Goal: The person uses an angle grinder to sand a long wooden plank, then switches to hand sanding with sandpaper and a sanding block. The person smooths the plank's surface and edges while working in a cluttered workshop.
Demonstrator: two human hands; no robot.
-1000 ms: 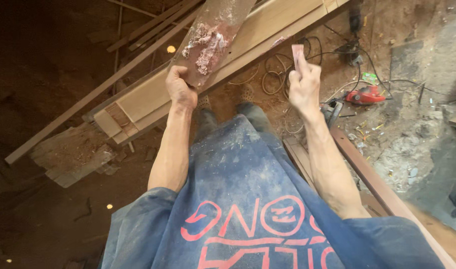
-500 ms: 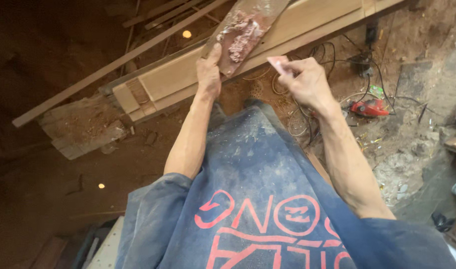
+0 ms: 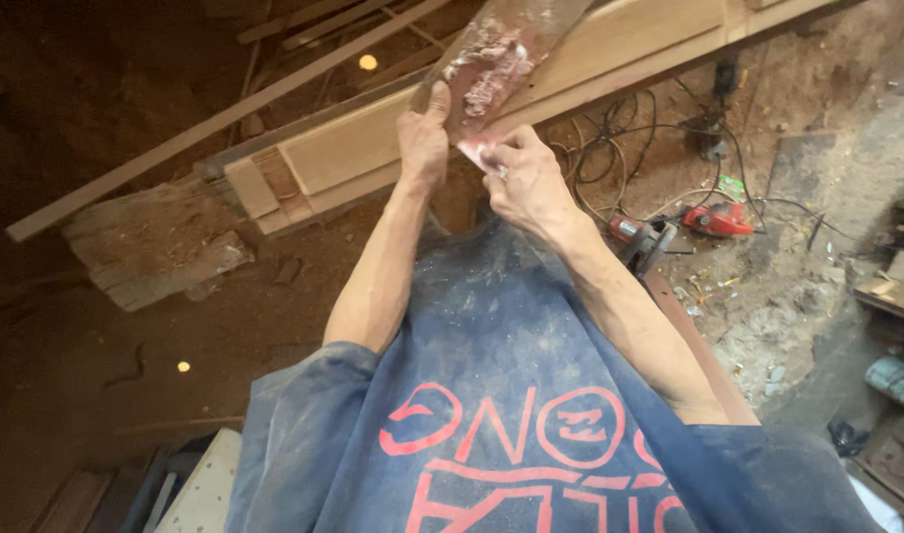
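Observation:
My left hand (image 3: 424, 138) grips the near end of a flat brown board (image 3: 511, 54) smeared with pale pinkish paste. My right hand (image 3: 526, 183) is closed on a small pink scraper (image 3: 474, 150) whose edge touches the board's lower corner. Both hands are held out in front of my blue shirt, above a long light wooden frame piece (image 3: 393, 138) that lies across the dirt floor.
Thin wooden battens (image 3: 215, 123) lie at the upper left. A broken slab (image 3: 146, 257) sits on the dirt at left. Black cables (image 3: 620, 138) and red power tools (image 3: 718, 219) lie at right, with stacked wood pieces (image 3: 896, 281) at the far right edge.
My right hand has moved left from out at the side until the scraper meets the board. The view has shifted, with the board and left hand now nearer the centre.

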